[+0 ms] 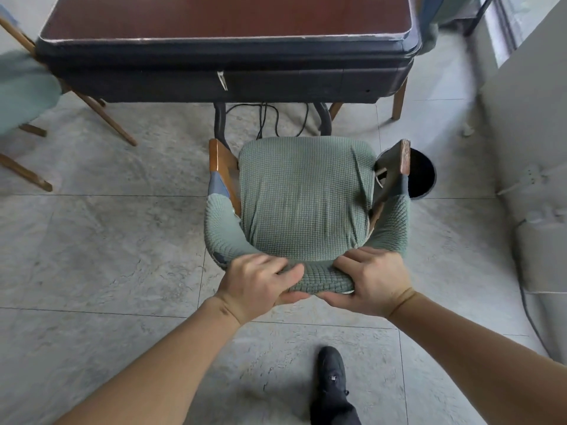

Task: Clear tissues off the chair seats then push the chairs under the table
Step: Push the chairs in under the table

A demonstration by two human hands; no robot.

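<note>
A chair (306, 197) with a green knitted cover and wooden arms stands in front of me, facing the table (227, 19). Its seat shows no tissue. My left hand (259, 283) and my right hand (372, 280) both grip the top of the curved backrest, side by side. The table has a dark red top and a dark padded rim; its near edge lies a short way beyond the chair's front.
A black round bin (422, 176) sits on the floor just right of the chair. Cables (270, 118) hang under the table. Another green chair (24, 87) stands at the left table corner. A white wall and power strip (534, 176) are at the right. My black shoe (331, 378) is below.
</note>
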